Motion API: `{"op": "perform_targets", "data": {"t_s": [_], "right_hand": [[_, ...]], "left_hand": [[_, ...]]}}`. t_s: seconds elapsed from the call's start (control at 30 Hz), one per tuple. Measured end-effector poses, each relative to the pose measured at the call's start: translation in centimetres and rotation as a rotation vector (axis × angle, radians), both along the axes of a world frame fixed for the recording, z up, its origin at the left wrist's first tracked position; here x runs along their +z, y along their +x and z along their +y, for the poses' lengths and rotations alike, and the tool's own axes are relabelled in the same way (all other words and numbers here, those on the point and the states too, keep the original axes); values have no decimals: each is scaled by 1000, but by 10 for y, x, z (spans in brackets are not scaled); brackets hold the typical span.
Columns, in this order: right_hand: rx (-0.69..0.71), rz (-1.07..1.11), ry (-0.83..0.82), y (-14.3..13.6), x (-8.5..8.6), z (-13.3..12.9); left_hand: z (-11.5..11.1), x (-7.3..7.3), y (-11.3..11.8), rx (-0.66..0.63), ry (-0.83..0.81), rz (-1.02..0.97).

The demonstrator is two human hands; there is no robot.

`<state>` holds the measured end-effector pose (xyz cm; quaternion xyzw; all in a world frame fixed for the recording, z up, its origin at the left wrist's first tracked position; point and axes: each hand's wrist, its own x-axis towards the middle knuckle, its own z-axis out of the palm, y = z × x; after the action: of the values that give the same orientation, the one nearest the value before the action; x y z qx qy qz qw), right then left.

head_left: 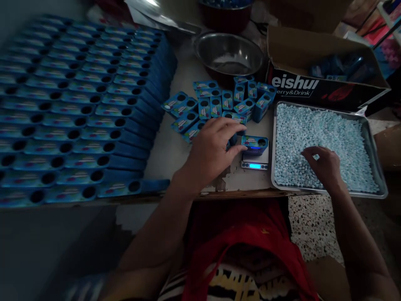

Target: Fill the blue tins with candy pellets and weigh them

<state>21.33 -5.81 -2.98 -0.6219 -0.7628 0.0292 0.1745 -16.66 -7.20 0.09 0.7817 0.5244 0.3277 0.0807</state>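
A small blue box (256, 142) with a dark round hole in its top stands on a digital pocket scale (254, 165) whose display glows blue. My left hand (216, 144) is just to the left of that box, thumb and fingers apart, the thumb tip at the box's edge. Over a metal tray (273, 146) of small pale blue pellets (326, 129), my right hand (324, 165) has thumb and forefinger pinched together. Whatever may be between those fingertips is too small to make out. Several similar loose boxes (216, 106) lie behind my left hand, partly hidden by it.
Stacked rows of blue boxes (75, 108) fill the table's left side. A metal bowl (230, 54) stands at the back. Behind the tray is an open cardboard carton (326, 90) with blue items inside. The table's front edge (247, 193) runs close to my body.
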Motion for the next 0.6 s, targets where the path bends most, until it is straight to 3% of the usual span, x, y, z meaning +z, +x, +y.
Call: {"op": "perform_targets", "data": {"t_s": [0.17,0.23,0.4,0.6], "right_hand": [[369,41,29,-13,-2,31],[442,57,37,-17,-3,42],[376,246,140,-23,-22,60],[313,312,199,-14,-37,63]], "left_hand": [[-2,1,16,51,-26,181],[1,-1,26,19,-42,251],[14,-5,52,-130,-104,422],[14,-4,57,-99,-87,427]]}}
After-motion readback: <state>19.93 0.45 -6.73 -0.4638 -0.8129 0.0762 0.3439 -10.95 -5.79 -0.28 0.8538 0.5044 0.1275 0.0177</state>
